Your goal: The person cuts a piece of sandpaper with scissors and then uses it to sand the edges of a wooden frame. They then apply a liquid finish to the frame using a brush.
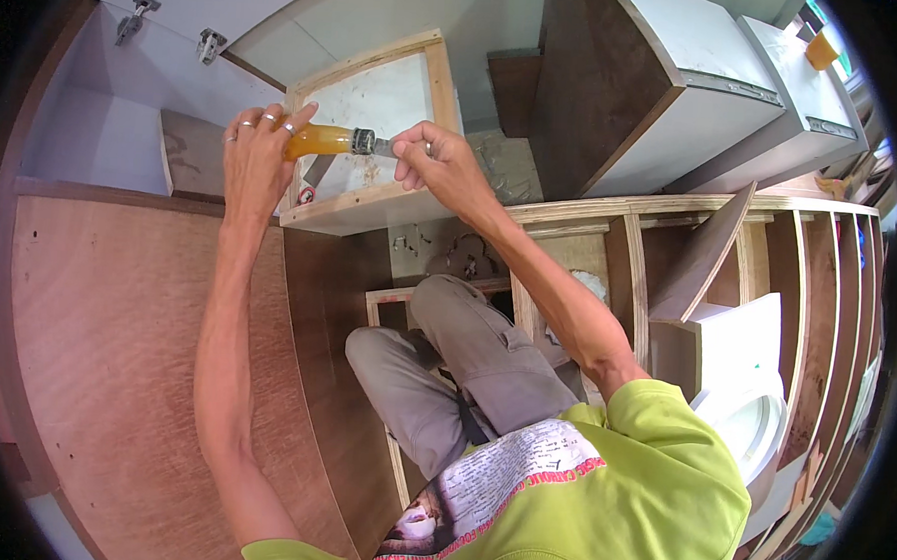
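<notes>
Head view: left grip (259, 150) wrapped round 1 orange item (322, 141), held sideways above wooden frame (356, 209); right grip (432, 159) pinched nearly closed on grey strip (383, 148) at item's dark-collared end.

The left hand (262, 152) hides one end of the amber cylinder (324, 141); the right hand (434, 159) covers the outer end of the grey strip (382, 148). By the framed panel's near left corner, a red-and-white disc (307, 194) is too small to identify on the framed panel (444, 85).
</notes>
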`<state>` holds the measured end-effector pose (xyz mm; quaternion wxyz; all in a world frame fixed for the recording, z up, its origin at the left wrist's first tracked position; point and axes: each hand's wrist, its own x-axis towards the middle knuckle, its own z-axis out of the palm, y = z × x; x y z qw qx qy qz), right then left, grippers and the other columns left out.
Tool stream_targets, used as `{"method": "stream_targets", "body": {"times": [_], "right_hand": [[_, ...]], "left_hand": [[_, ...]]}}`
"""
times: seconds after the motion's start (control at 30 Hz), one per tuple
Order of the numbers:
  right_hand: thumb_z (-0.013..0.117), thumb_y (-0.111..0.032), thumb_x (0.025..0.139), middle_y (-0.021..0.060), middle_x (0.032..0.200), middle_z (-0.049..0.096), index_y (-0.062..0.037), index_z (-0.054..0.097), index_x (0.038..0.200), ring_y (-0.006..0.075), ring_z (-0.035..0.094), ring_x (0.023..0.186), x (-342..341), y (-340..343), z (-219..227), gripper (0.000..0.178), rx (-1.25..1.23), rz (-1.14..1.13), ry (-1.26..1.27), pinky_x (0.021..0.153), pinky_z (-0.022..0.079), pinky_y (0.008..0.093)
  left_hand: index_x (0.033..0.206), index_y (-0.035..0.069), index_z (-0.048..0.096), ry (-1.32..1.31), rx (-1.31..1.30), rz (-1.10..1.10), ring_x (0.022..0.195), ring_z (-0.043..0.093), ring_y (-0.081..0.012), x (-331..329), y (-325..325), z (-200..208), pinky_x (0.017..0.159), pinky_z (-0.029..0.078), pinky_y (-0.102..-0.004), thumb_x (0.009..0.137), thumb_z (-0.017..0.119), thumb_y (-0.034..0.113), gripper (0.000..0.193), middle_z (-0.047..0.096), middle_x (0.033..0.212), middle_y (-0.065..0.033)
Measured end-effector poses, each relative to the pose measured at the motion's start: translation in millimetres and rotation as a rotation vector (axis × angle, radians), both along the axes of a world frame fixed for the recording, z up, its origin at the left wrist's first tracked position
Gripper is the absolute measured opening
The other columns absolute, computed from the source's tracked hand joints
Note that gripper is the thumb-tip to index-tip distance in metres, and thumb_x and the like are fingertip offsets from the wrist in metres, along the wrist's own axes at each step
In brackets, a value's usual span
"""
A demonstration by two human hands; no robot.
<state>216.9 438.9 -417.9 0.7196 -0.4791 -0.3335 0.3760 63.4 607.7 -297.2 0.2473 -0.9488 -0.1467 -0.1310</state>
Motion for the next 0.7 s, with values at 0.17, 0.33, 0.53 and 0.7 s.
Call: {"method": "stream_targets", "body": {"times": [0.17, 0.33, 0.53, 0.7], "right_hand": [[0.057, -0.014, 0.098, 0.0068, 0.073, 0.064, 0.0035, 0.062, 0.100, 0.0110, 0.060, 0.063, -2.4, 4.0, -4.3, 0.018, 0.004, 0.028, 0.028, 0.059, 0.050, 0.0253], [0.056, -0.014, 0.099, 0.0067, 0.074, 0.064, 0.0031, 0.062, 0.100, 0.0111, 0.060, 0.064, -4.7, 6.9, -6.7, 0.018, 0.010, 0.049, 0.050, 0.059, 0.050, 0.0254], [0.056, -0.013, 0.099, 0.0065, 0.074, 0.064, 0.0032, 0.061, 0.100, 0.0112, 0.060, 0.064, -5.9, 9.5, -9.4, 0.018, -0.003, 0.070, 0.056, 0.059, 0.050, 0.0258], [0.055, -0.013, 0.099, 0.0066, 0.074, 0.064, 0.0037, 0.061, 0.100, 0.0113, 0.059, 0.063, -8.6, 8.8, -6.8, 0.017, -0.006, 0.084, 0.068, 0.059, 0.050, 0.0260]], "left_hand": [[0.129, 0.028, 0.064, 0.012, -0.001, 0.018, 0.108, 0.057, -0.0259, -4.0, 0.1, -0.3, 0.100, 0.042, -0.0454, 0.079, 0.069, 0.008, 0.054, 0.064, 0.112, -0.0027], [0.129, 0.028, 0.063, 0.020, 0.004, 0.025, 0.105, 0.057, -0.0254, -8.4, 2.4, -3.2, 0.100, 0.042, -0.0454, 0.080, 0.069, 0.009, 0.053, 0.064, 0.108, -0.0017], [0.130, 0.028, 0.063, 0.054, 0.009, 0.021, 0.104, 0.057, -0.0250, -10.7, 1.6, -1.2, 0.097, 0.043, -0.0439, 0.080, 0.069, 0.008, 0.054, 0.064, 0.108, -0.0015], [0.130, 0.028, 0.063, 0.076, 0.010, 0.019, 0.103, 0.058, -0.0249, -13.4, 5.4, -0.9, 0.096, 0.044, -0.0435, 0.080, 0.068, 0.005, 0.055, 0.064, 0.108, -0.0016]]}}
